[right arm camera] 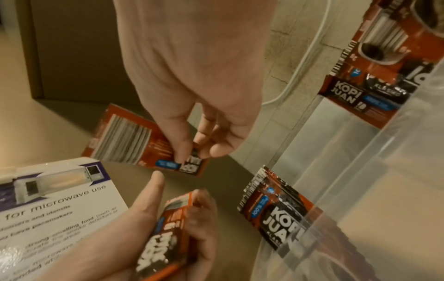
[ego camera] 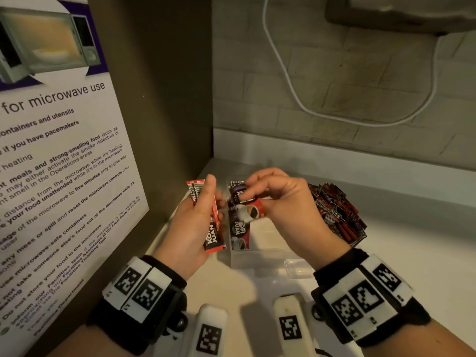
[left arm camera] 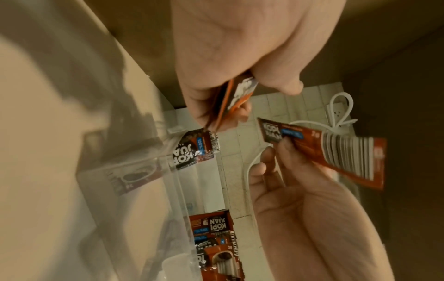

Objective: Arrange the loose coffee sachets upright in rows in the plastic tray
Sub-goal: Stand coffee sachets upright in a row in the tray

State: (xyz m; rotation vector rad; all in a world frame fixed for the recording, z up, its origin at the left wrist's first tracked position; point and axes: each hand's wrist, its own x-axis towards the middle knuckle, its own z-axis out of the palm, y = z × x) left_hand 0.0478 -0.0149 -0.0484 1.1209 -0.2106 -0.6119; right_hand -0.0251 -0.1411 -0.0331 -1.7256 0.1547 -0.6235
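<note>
Beside a pale counter, the plastic tray holds few sachets—left hand and right hand each pinch one—while the loose pile waits.

Left hand grips a sachet; right hand pinches another above the tray. Loose sachets lie at three o'clock on the worktop.

**Tight corner, open tray middle**

Hemmed on the left by a brown side panel bearing a white microwave-use notice. Behind, a tiled wall with a looping white cable. Open floor inside the clear plastic tray, flanked by upright red-and-black coffee sachets left and a leaning sachet bundle right.
</note>
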